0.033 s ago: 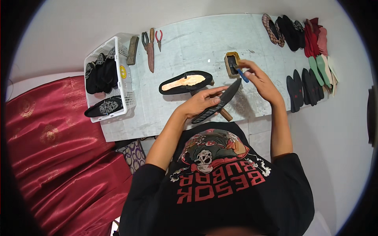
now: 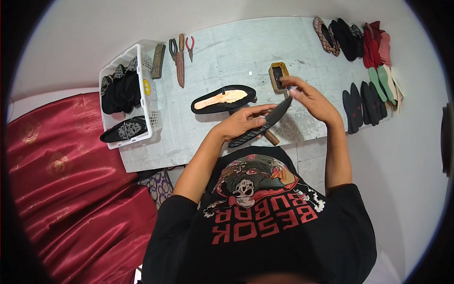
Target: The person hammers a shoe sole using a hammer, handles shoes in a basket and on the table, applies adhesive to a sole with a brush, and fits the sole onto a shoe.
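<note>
Above the table's near edge, my left hand [image 2: 240, 124] grips a black shoe sole [image 2: 276, 115] on a slant, thumb on its upper face. My right hand [image 2: 314, 100] is closed around a small blue-handled tool [image 2: 292, 88] at the sole's far tip; fingers mostly hide it. Just beyond the right hand stands an open yellowish box [image 2: 285, 71], dark inside. A black slip-on shoe [image 2: 224, 98] with a pale insole lies left of the sole. Below the sole a wooden handle [image 2: 271, 137] sticks out; the rest is hidden.
At left stands a white basket [image 2: 153, 112] of black shoes. Behind it lie a wooden block [image 2: 158, 60], scissors [image 2: 174, 48], a sheathed knife [image 2: 180, 68] and red-handled pliers [image 2: 190, 47]. Black soles [image 2: 353, 109], green insoles [image 2: 388, 84] and patterned shoes [image 2: 326, 35] line the right end.
My right hand has shifted slightly toward the sole's tip, and the blue handle has turned mostly out of sight behind its fingers. The left hand keeps its hold on the sole.
</note>
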A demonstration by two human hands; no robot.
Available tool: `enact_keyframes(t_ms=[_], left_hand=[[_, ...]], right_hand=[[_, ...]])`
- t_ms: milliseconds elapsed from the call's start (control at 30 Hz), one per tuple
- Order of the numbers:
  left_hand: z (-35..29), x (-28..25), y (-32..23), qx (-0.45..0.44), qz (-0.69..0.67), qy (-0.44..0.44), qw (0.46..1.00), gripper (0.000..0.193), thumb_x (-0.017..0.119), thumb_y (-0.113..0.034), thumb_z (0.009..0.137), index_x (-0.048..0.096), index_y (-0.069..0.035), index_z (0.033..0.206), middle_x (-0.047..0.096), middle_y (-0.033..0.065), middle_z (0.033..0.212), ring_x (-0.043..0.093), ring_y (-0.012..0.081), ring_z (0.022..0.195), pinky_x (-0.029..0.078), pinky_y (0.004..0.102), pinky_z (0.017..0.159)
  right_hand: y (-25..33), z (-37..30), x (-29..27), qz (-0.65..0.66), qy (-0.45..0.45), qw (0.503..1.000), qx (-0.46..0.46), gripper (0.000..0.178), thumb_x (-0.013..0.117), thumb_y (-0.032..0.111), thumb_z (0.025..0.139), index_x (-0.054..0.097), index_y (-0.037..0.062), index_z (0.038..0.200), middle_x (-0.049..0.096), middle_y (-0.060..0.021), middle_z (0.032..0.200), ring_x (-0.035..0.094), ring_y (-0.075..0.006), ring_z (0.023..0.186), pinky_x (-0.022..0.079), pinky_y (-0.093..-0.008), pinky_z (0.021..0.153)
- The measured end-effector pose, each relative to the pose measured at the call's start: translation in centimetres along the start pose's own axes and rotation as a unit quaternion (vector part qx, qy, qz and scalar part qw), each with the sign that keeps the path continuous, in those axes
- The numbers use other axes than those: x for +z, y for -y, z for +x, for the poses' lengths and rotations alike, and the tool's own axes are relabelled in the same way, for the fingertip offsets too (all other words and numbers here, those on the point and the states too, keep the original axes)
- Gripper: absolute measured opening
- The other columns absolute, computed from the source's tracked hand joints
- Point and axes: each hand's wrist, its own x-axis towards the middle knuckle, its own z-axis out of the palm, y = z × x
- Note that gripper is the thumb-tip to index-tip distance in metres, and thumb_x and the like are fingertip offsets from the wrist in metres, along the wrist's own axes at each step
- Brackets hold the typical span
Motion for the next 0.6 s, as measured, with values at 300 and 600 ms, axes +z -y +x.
enact_keyframes(t_ms=[300, 600], left_hand=[[-5.2, -5.7, -6.7, 0.092, 0.288, -0.068, 0.951, 0.072, 0.092, -0.028, 0.075, 0.062, -0.013, 0.138, 0.062, 0.0020, 0.121, 0.056, 0.0128, 0.095, 0.050, 0.0295, 0.083], [-6.3, -11.5, -4.7, 0.269, 0.474, -0.145, 0.826, 0.075, 0.091, -0.025, 0.070, 0.059, -0.011, 0.137, 0.059, 0.0125, 0.132, 0.061, 0.0349, 0.122, 0.052, 0.0445, 0.104]], right_hand=[[6.2, 3.2, 6.5, -0.145, 0.042, 0.988, -0.010, 0.063, 0.084, 0.048, 0.081, 0.073, 0.0026, 0.123, 0.076, -0.0150, 0.107, 0.071, -0.0262, 0.096, 0.054, -0.0374, 0.086], [4.8, 8.3, 10.3, -0.356, -0.006, 0.929, -0.103, 0.081, 0.092, 0.050, 0.062, 0.072, 0.0073, 0.128, 0.075, -0.0153, 0.115, 0.067, -0.0344, 0.110, 0.052, -0.0427, 0.095]])
